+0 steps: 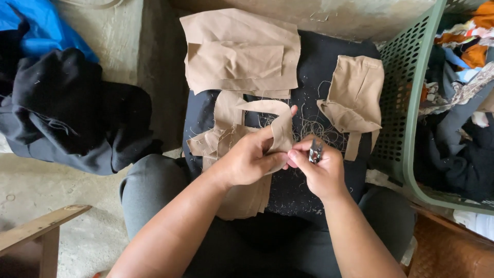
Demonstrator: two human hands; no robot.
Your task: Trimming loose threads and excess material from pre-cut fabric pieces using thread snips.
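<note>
My left hand [248,157] pinches a curved tan fabric piece [272,121] that arches up from a stack of similar tan pieces [226,139] on my lap. My right hand [319,167] holds a small metal thread snipper [315,151], its fingertips touching the same fabric edge beside the left thumb. Both hands meet over a black cloth [329,62] spread across my knees. Loose thread clippings [314,126] lie just beyond the hands.
A folded pile of tan fabric [242,51] lies at the far edge of the black cloth, another tan piece [355,92] to the right. A green perforated basket [406,103] of mixed clothes stands right. Dark garments [67,108] lie left on the concrete floor; a wooden piece [41,226] sits lower left.
</note>
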